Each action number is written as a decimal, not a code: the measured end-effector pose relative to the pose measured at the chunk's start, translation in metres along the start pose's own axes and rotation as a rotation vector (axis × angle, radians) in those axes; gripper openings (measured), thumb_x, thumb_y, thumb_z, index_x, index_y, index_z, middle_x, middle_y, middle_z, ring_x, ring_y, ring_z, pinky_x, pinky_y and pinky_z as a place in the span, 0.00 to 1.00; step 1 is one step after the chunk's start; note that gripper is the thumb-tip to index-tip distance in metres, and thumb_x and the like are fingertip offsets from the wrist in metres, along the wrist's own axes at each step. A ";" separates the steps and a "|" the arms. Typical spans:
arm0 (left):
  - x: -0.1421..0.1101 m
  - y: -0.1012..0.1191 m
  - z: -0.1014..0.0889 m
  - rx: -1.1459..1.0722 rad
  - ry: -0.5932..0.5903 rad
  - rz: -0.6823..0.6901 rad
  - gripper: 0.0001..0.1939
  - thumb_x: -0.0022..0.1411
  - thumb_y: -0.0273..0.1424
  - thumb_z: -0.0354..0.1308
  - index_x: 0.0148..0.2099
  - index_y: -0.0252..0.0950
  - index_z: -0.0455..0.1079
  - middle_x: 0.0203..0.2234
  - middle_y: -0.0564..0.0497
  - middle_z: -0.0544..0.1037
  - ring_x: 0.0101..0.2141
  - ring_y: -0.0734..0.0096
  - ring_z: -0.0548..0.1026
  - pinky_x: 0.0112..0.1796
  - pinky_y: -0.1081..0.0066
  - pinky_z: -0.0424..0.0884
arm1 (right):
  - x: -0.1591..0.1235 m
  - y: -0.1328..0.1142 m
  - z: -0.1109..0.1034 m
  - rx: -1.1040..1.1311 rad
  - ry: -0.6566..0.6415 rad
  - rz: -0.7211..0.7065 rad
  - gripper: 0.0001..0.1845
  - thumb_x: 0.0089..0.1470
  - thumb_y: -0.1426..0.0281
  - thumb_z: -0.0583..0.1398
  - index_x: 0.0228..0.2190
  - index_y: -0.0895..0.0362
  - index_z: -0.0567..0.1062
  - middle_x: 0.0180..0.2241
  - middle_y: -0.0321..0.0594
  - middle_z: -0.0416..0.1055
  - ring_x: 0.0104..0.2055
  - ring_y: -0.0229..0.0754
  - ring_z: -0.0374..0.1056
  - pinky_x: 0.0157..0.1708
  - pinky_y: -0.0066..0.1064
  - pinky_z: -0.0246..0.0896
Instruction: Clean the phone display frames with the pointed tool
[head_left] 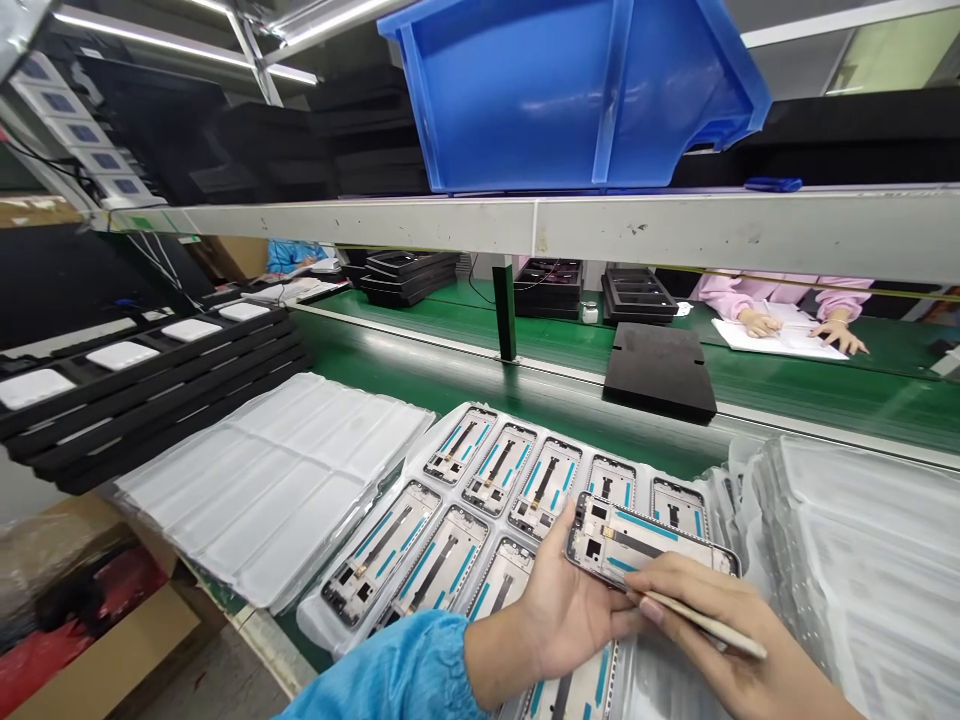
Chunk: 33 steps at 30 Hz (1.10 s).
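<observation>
My left hand [562, 610] is closed around the lower edge of a phone frame [645, 545], its inner side facing up with blue-green strips and a dark flex cable. In my right hand [697, 610] is a slim beige stick-like tool [720, 628], gripped between thumb and fingers. The tool's front end lies by the frame's near edge, and my fingers hide its tip. Beneath both hands, a clear plastic tray [322, 625] holds several similar phone frames [435, 560] in its pockets. Part of the tray is covered by my hands and sleeve.
Stacked clear trays stand at left [277, 480] and right [877, 560]. Black trays [165, 390] are piled far left; a black foam block [660, 370] lies behind. A shelf [465, 228] with a blue bin [547, 100] crosses overhead. Opposite, a person's hands [761, 323] rest on papers.
</observation>
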<state>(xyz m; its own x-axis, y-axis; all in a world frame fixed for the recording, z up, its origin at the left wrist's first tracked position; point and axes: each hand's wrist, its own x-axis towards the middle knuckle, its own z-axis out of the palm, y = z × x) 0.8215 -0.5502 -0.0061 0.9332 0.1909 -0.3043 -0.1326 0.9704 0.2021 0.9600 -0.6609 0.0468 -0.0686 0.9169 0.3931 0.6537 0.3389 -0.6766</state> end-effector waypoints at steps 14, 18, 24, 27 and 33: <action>0.000 0.003 0.001 0.031 0.008 0.018 0.45 0.61 0.60 0.44 0.59 0.24 0.67 0.46 0.33 0.77 0.39 0.55 0.74 0.38 0.67 0.64 | -0.003 0.004 0.007 -0.171 0.009 -0.197 0.15 0.61 0.79 0.53 0.46 0.54 0.71 0.40 0.44 0.77 0.41 0.40 0.76 0.39 0.27 0.74; 0.000 0.003 0.002 0.057 0.030 0.020 0.45 0.61 0.61 0.42 0.59 0.24 0.67 0.45 0.33 0.77 0.38 0.55 0.74 0.38 0.66 0.63 | -0.005 0.005 0.007 -0.180 -0.016 -0.195 0.16 0.61 0.79 0.53 0.48 0.54 0.69 0.41 0.44 0.77 0.42 0.39 0.76 0.40 0.25 0.73; 0.000 0.002 0.003 0.066 0.063 0.018 0.45 0.60 0.63 0.44 0.59 0.27 0.68 0.43 0.35 0.78 0.36 0.57 0.75 0.37 0.66 0.64 | -0.005 0.004 0.006 -0.204 -0.024 -0.199 0.18 0.60 0.81 0.52 0.50 0.54 0.68 0.43 0.44 0.77 0.43 0.39 0.76 0.41 0.24 0.73; 0.001 0.001 0.002 0.073 0.063 0.013 0.46 0.60 0.63 0.43 0.58 0.27 0.68 0.42 0.35 0.79 0.35 0.57 0.75 0.36 0.66 0.64 | -0.005 0.004 0.006 -0.205 -0.016 -0.206 0.19 0.60 0.81 0.52 0.50 0.54 0.68 0.43 0.43 0.77 0.43 0.38 0.76 0.41 0.24 0.73; 0.001 0.001 0.002 0.101 0.062 0.014 0.48 0.59 0.64 0.40 0.58 0.27 0.69 0.44 0.35 0.78 0.34 0.58 0.75 0.36 0.66 0.64 | -0.003 0.005 0.006 -0.213 0.000 -0.244 0.18 0.61 0.80 0.52 0.51 0.54 0.67 0.42 0.42 0.78 0.43 0.37 0.76 0.42 0.22 0.73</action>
<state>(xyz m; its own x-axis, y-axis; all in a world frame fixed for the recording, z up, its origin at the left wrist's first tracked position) 0.8230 -0.5491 -0.0046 0.9084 0.2167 -0.3575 -0.1087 0.9482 0.2984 0.9583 -0.6608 0.0385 -0.2429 0.8138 0.5279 0.7606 0.4976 -0.4170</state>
